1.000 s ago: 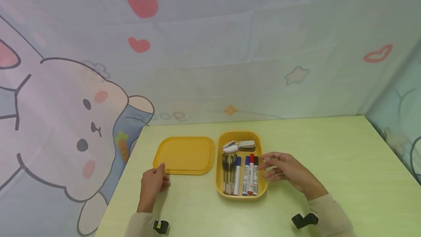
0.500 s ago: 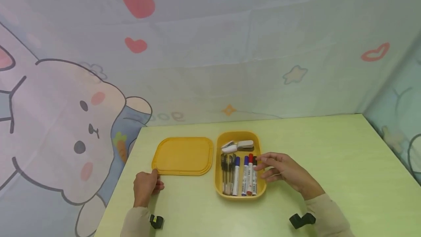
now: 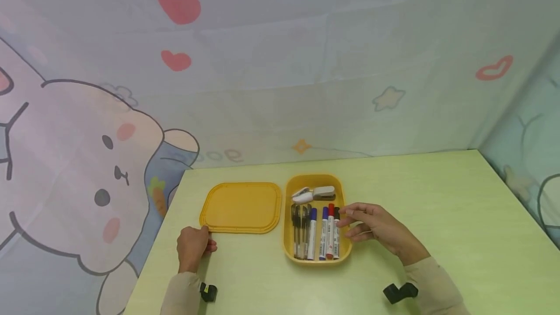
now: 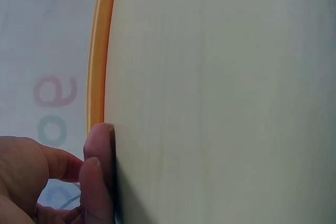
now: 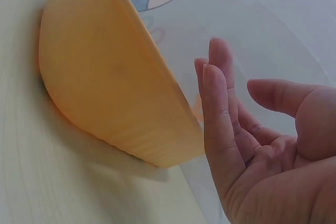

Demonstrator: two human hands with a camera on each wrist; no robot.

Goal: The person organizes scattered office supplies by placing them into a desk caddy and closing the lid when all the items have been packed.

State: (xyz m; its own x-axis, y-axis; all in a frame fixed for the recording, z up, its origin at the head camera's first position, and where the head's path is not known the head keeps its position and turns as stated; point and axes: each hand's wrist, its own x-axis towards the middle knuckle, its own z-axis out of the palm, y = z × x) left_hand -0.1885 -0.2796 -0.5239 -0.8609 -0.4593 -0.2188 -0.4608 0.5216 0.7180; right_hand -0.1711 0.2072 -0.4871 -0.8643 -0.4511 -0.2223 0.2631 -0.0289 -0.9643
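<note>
A yellow plastic lid (image 3: 240, 207) lies on the table, left of a yellow box (image 3: 317, 262). My left hand (image 3: 192, 247) pinches the lid's near left corner between thumb and fingers; the left wrist view shows them at the lid's edge (image 4: 97, 77). My right hand (image 3: 380, 225) hovers by the box's right rim, fingers extended and thumb apart, gripping nothing. In the right wrist view the fingers (image 5: 215, 98) stand beside the box's outer wall (image 5: 105, 61). Inside the box lie a white stapler (image 3: 323, 192), several black pens (image 3: 299, 232) and markers, including a red one (image 3: 330, 237).
The pale green table (image 3: 420, 198) extends to the right of the box. A curtain (image 3: 280, 86) printed with a rabbit and hearts hangs behind and to the left. Dark wrist cameras (image 3: 400, 293) sit on both sleeves.
My left hand has moved left to the lid's near left corner and its thumb has come onto the edge. The right hand has shifted slightly left, fingertips over the box's rim.
</note>
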